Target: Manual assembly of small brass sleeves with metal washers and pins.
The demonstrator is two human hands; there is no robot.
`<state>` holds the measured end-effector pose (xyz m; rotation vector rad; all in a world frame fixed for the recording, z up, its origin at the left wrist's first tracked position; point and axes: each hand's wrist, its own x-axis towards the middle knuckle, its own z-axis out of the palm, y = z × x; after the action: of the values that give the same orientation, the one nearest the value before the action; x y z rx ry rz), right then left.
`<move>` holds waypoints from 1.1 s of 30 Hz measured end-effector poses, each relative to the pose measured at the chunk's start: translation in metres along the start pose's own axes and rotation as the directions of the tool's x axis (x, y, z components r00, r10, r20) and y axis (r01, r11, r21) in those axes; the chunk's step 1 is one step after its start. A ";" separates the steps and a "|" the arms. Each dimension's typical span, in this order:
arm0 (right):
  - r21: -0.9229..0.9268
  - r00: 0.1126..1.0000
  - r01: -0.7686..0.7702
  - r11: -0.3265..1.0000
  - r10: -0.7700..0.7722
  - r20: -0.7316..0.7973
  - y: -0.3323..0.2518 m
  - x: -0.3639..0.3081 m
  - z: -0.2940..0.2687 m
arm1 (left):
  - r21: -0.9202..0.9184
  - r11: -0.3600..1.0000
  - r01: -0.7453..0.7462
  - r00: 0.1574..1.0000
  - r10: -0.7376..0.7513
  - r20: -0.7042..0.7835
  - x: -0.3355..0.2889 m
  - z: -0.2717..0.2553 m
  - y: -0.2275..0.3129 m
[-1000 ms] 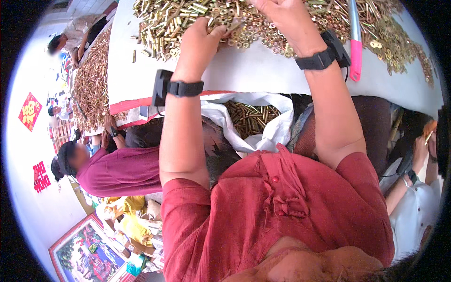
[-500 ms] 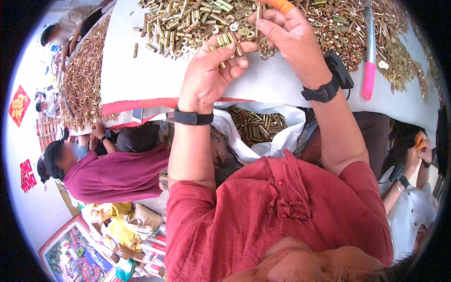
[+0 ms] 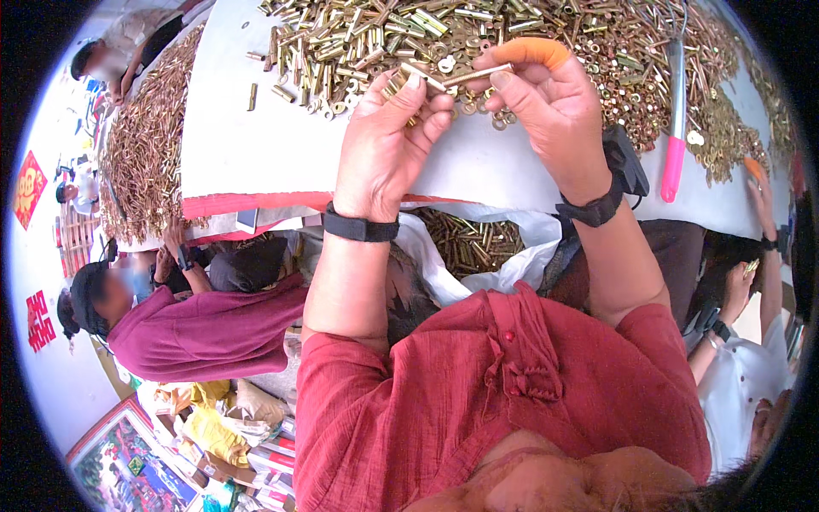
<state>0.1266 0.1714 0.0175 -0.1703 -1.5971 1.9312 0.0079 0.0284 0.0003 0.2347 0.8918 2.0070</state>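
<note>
My left hand [image 3: 384, 145] is closed around several brass-coloured metal sleeves, one of which, a sleeve [image 3: 424, 78], points out between thumb and fingers. Between thumb and forefinger, my right hand [image 3: 550, 115] pinches a threaded bolt [image 3: 479, 74] that lies nearly level. Its left end meets the tip of that sleeve; whether it has entered cannot be made out. An orange finger cover [image 3: 536, 53] sits on my right forefinger. Just beyond both hands spreads a heap of sleeves [image 3: 333, 38], with flat washers [image 3: 339, 107] along its near edge.
Small nuts [image 3: 631, 107] and a pink-handled tool [image 3: 672, 166] lie right on the white-covered table [image 3: 264, 154]. Below its edge, a white bag [image 3: 541, 243] holds finished-looking metal pieces [image 3: 478, 247]. People sit at left, in a maroon top [image 3: 205, 333], and right, in a pale shirt [image 3: 742, 392].
My right hand has lowered and tilted the bolt from upright to nearly level, bringing it against the sleeve in my left hand. The person at right has reached one hand to the table.
</note>
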 end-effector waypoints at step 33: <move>-0.401 0.973 -0.143 0.905 0.202 0.108 0.015 -0.008 0.001 | 0.149 0.975 -0.166 0.984 0.155 0.083 -0.003 0.006 0.000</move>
<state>0.1270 0.1652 0.0016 -0.3514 -2.1237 1.7609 0.0128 0.0289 0.0057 0.4761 1.0126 2.0642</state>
